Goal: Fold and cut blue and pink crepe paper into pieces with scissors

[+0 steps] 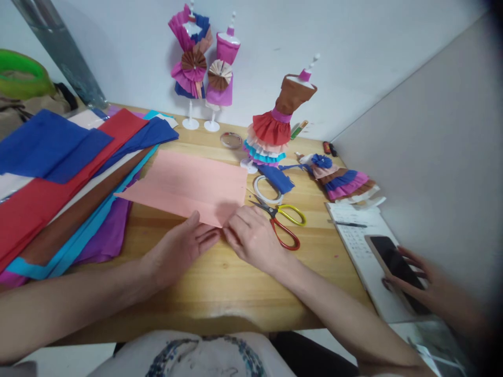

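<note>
A pink sheet of crepe paper (188, 183) lies on the wooden table (220, 283), folded along its near edge. My left hand (178, 251) pinches that near edge from the left. My right hand (251, 235) presses and pinches the sheet's near right corner, fingers curled on the paper. Both hands meet at the fold. Scissors with a red and a yellow handle (281, 220) lie just right of my right hand.
Stacked blue, red, brown, cyan and purple paper sheets (66, 183) cover the left side. Three small mannequins in paper dresses (275, 120) stand at the back, a fourth dress (341, 180) lies flat, with a tape roll (267, 189) nearby. Another person's hand holds a phone (396, 264) on a notepad at right.
</note>
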Available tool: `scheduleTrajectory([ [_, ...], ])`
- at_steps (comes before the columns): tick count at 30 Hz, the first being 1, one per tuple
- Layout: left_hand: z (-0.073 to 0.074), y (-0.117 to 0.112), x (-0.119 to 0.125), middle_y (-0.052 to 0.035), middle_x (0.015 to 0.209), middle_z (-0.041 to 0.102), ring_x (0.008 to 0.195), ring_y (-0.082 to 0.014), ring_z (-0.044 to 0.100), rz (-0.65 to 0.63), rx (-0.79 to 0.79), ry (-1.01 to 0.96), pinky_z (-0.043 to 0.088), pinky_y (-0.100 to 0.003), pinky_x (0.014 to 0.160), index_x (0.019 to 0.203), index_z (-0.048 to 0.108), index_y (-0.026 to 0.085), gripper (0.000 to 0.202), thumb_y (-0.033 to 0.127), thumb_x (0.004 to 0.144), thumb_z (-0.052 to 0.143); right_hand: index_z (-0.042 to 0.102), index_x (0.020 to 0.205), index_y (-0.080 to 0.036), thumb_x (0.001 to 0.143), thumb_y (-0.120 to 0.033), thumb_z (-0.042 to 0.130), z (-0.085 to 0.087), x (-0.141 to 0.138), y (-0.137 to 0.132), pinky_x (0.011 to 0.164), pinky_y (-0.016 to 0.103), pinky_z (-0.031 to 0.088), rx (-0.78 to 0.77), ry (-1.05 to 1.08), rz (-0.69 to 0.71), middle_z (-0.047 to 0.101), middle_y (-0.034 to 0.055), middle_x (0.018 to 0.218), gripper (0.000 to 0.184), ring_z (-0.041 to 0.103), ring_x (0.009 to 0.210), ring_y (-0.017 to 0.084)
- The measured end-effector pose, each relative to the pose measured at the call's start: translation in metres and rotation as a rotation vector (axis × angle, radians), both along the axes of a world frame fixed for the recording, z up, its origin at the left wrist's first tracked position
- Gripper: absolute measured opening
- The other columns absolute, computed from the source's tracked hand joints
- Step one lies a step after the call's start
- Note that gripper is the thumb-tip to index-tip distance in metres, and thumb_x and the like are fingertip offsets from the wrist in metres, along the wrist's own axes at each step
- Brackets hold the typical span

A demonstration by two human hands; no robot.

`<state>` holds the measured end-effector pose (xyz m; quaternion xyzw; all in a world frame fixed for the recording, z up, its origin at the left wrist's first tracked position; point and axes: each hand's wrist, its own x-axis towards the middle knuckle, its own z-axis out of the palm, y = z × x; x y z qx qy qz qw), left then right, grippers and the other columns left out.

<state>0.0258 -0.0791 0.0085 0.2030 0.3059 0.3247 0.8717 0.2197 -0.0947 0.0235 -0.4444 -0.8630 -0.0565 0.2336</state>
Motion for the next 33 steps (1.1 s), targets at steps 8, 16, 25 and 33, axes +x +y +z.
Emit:
scheduleTrajectory([
  [8,0.022,0.01,0.007,-0.013,0.1,0.076,0.095,-0.0199,0.072,0.236,-0.286,0.152,0.054,-0.036,0.098,0.133,0.055,0.005,0.037,0.012,0.1,0.04,0.067,0.094,-0.013,0.099,-0.024,0.053,0.005,0.009,-0.017,0.075,0.037,0.045,0.014,-0.007,0.082,0.067,0.0102,0.088,0.019,0.058,0.082,0.023],
  [16,0.015,0.011,0.0,-0.0099,0.107,0.076,0.099,-0.0205,0.072,0.174,-0.266,0.123,0.056,-0.041,0.095,0.126,0.06,0.011,0.03,0.016,0.1,0.045,0.06,0.126,-0.015,0.089,-0.019,0.057,-0.019,0.111,-0.045,0.091,0.051,0.054,-0.209,0.018,-0.576,0.063,0.0177,0.119,0.038,0.062,0.109,0.034],
  [25,0.011,0.015,-0.001,-0.0041,0.104,0.077,0.095,-0.018,0.073,0.201,-0.253,0.051,0.061,-0.038,0.086,0.114,0.065,0.018,0.027,0.015,0.101,0.041,0.059,0.13,-0.015,0.085,-0.012,0.051,-0.021,0.122,-0.048,0.082,0.046,0.056,-0.32,-0.128,-0.528,0.07,0.0151,0.109,0.046,0.066,0.098,0.032],
  [33,0.007,0.019,0.001,-0.0027,0.088,0.076,0.088,-0.015,0.072,0.251,-0.266,0.031,0.06,-0.038,0.092,0.082,0.064,0.018,0.03,0.011,0.1,0.041,0.053,0.135,-0.022,0.085,-0.019,0.057,-0.004,0.116,-0.066,0.084,0.04,0.055,-0.535,0.283,-0.421,0.069,0.011,0.113,0.05,0.067,0.098,0.026],
])
